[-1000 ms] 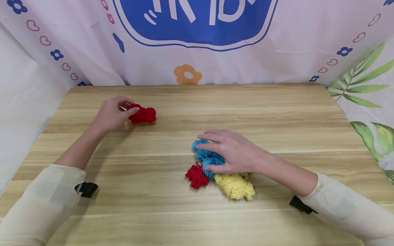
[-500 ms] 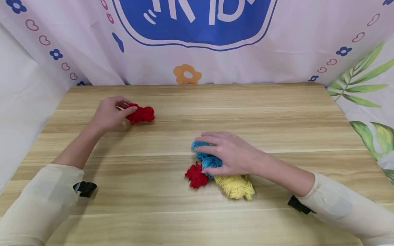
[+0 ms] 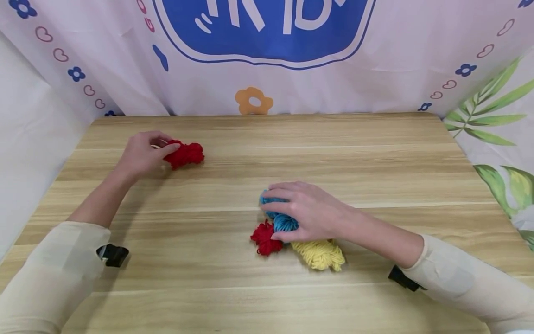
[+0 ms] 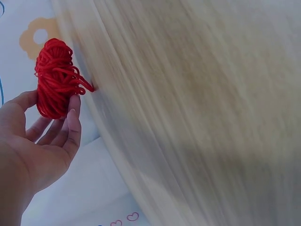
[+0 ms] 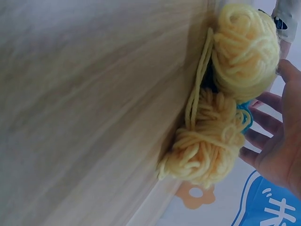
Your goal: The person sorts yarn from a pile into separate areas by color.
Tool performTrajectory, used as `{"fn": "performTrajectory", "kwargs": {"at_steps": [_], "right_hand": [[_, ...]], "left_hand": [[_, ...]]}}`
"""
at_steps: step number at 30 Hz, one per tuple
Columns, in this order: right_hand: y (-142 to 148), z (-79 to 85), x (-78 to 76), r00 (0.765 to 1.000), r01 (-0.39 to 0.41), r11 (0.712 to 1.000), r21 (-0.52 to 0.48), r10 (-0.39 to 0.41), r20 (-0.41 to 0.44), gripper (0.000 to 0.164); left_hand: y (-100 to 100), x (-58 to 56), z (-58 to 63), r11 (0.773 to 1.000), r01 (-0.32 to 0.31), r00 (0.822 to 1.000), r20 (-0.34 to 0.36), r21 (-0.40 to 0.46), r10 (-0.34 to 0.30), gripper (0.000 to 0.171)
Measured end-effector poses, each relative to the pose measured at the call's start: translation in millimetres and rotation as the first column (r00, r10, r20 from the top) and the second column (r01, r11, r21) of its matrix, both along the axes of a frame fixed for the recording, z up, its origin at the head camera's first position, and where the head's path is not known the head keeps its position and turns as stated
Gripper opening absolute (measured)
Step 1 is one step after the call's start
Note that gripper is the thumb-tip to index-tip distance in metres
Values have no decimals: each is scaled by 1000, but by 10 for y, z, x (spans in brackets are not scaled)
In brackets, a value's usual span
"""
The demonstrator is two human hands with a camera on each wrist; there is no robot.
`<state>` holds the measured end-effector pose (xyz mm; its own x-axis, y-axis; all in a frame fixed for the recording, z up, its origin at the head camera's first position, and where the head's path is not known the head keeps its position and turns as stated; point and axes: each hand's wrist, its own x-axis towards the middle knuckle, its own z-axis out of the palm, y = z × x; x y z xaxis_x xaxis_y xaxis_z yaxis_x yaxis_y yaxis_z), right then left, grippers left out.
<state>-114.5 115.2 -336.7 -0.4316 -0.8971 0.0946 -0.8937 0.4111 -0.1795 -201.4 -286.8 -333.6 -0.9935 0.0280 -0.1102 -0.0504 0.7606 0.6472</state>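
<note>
My left hand (image 3: pixel 142 150) pinches one end of a red yarn bundle (image 3: pixel 187 155) at the table's far left. The left wrist view shows thumb and fingers on either side of this red yarn (image 4: pixel 54 80). My right hand (image 3: pixel 308 208) lies over a cluster of yarn near mid-table, fingers loosely bent across the blue yarn (image 3: pixel 286 222). By its thumb sits a second red bundle (image 3: pixel 265 239). Yellow yarn (image 3: pixel 320 254) lies under and in front of the palm. In the right wrist view, two yellow lumps (image 5: pixel 247 52) partly hide the blue yarn (image 5: pixel 244 115) and the fingertips.
The wood-grain table (image 3: pixel 233 297) carries all the yarn. A white printed cloth (image 3: pixel 333 88) hangs along its back edge, with leaf-patterned cloth (image 3: pixel 496 120) at the right. Black wrist-camera mounts (image 3: pixel 112 255) stick out from both sleeves.
My left hand has drawn the red yarn bundle slightly left. My right hand has settled a little lower over the blue yarn, its thumb now at the edge of the nearer red bundle.
</note>
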Motion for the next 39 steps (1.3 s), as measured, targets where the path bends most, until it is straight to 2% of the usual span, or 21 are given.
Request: {"fn": "performTrajectory", "kwargs": {"at_steps": [9, 20, 29, 34, 39], "right_hand": [[-22, -34, 12, 1000, -10, 1000, 2, 10, 20, 58], [-73, -36, 22, 997, -79, 997, 27, 79, -3, 54], [-149, -14, 67, 992, -122, 991, 50, 124, -37, 50], [-195, -8, 94, 987, -154, 985, 79, 157, -42, 49], [-216, -19, 121, 978, -189, 977, 98, 196, -65, 45]], "left_hand": [[-49, 16, -8, 1000, -12, 1000, -21, 8, 12, 44], [-179, -26, -49, 997, -53, 997, 51, 50, 51, 52], [-287, -32, -91, 994, -77, 996, 46, 74, 74, 51], [-318, -42, -90, 996, -61, 997, 49, 59, 58, 58], [-320, -47, -85, 999, -48, 998, 40, 14, 47, 57]]}}
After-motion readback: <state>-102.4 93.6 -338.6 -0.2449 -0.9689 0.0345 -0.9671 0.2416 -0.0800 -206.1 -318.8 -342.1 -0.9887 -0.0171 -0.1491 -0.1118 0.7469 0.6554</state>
